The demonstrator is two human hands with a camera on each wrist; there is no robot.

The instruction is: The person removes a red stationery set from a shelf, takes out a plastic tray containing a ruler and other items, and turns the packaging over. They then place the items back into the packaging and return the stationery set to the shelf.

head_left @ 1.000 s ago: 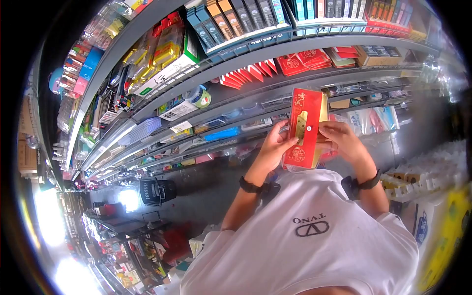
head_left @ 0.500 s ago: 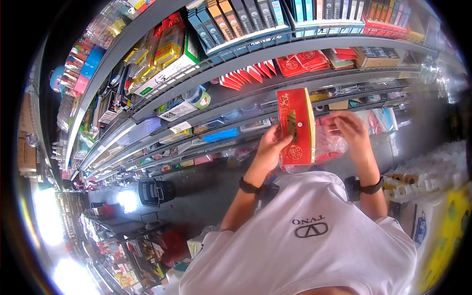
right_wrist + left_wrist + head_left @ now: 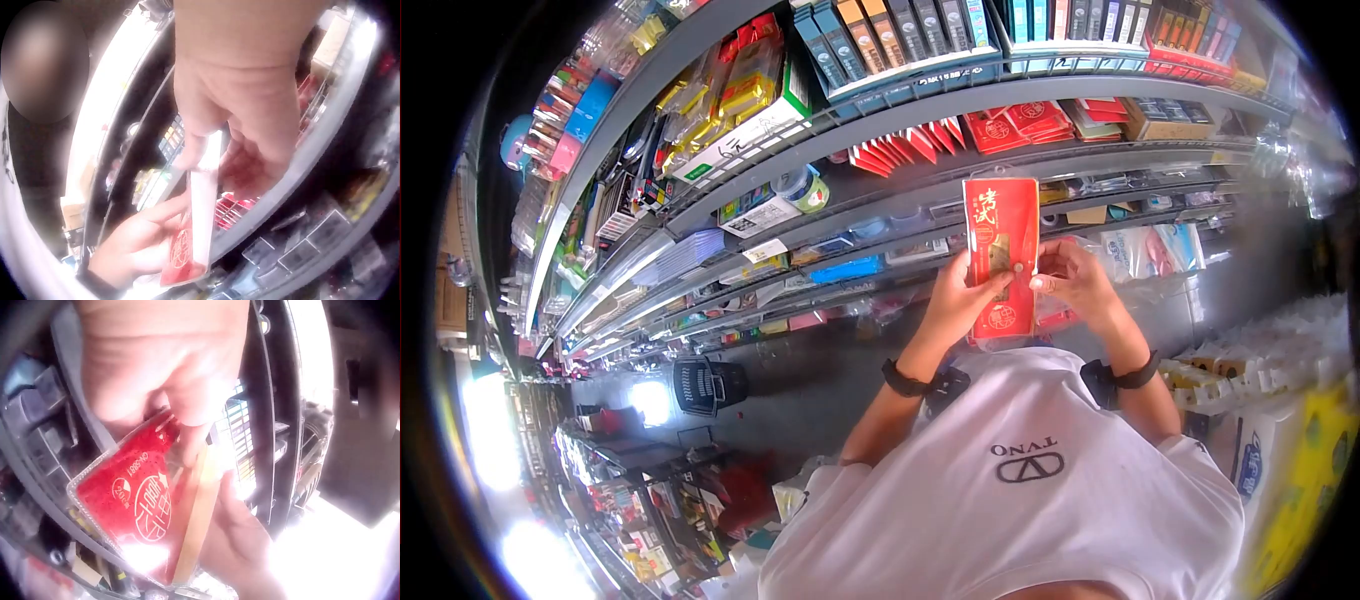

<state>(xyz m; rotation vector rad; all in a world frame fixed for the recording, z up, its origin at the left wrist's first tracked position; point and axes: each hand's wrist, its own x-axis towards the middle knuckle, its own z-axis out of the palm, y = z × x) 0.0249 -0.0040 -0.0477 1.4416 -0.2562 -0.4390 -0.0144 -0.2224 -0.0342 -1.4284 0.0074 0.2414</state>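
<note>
A flat red pouch with gold print and a small round snap button is held upright in front of the chest. My left hand grips its left side, thumb across the front and the other fingers behind. At the opposite edge, near the button, my right hand pinches the pouch between thumb and fingers. In the left wrist view, a clear edging runs round the red face, and a pale yellow strip lies along one side. Seen from the right wrist, the pouch's narrow side looks white in glare.
Shelves curve ahead, with boxed goods on top and red packets below. A black basket stands on the floor at left. Stacked yellow packs and white wrapped goods stand close on the right.
My right hand came off the pouch, hovered to its right, then returned to its right edge. The pouch has turned to face me more squarely; the gold inner side seen earlier is hidden.
</note>
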